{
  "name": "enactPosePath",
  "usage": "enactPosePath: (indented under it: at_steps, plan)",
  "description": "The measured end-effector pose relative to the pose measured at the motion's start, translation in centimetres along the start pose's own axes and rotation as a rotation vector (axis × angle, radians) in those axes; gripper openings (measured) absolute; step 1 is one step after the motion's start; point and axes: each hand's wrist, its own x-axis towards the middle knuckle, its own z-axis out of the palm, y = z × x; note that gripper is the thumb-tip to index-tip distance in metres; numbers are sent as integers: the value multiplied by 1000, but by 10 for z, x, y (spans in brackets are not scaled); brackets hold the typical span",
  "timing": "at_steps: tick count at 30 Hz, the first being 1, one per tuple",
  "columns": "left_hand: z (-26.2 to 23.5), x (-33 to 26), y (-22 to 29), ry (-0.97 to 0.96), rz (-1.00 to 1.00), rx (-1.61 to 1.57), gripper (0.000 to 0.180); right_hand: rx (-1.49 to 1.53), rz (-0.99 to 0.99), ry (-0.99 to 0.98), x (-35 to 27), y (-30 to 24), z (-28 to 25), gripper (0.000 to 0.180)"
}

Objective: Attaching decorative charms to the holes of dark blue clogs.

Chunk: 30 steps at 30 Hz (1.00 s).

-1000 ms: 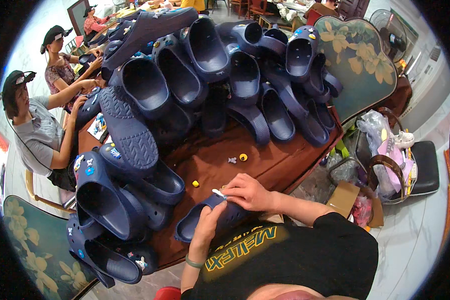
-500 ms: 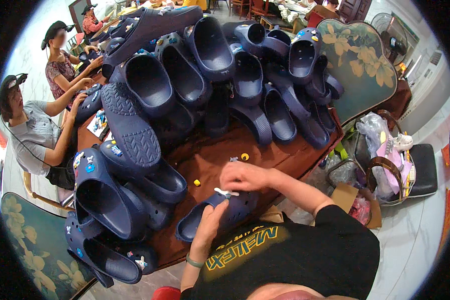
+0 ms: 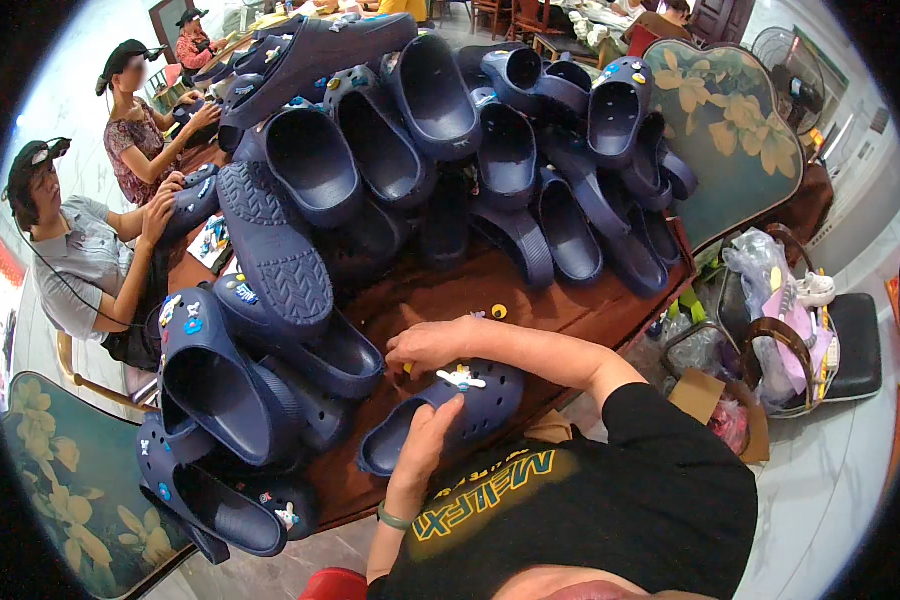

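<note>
A navy clog (image 3: 490, 395) lies at the table's near edge, toe to the right, with a white figure-shaped charm (image 3: 461, 379) on its upper. My left hand (image 3: 428, 440) grips the clog's side, thumb just below that charm. My right hand (image 3: 428, 346) is past the clog on its far left, fingers closed on a small yellow charm (image 3: 408, 368) at the tabletop; most of this charm is hidden by the fingers. Another yellow charm (image 3: 499, 311) lies on the brown tabletop (image 3: 420, 296) beyond my right forearm.
Navy clogs are heaped along the far side (image 3: 310, 165) and stacked at the left (image 3: 220, 390), several with charms. Two co-workers (image 3: 90, 255) handle clogs at the left. A floral panel (image 3: 725, 135) and a black chair (image 3: 850, 345) with bags stand at the right.
My right hand has moved left from above the clog to the small yellow charm, uncovering the clog's toe. The white charm now lies flatter on the clog. My left hand keeps its grip.
</note>
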Motion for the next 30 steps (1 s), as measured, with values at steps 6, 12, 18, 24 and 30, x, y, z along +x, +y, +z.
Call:
enactPosePath:
  at_steps: [6,12,18,24,30]
  plan:
    - [8,-2,6,16,-7,-22,29,-111,84,216,-25,26,0,23]
    - [-5,2,-2,5,-77,-8,33,150,100,739,-81,4,-9,14]
    - [-7,19,7,140,56,-101,39,352,262,1059,-129,-25,23,15]
    - [-11,31,2,167,56,-6,39,346,392,1127,-131,-32,64,17]
    - [-20,11,-6,72,166,516,30,129,384,1130,-126,-35,74,19]
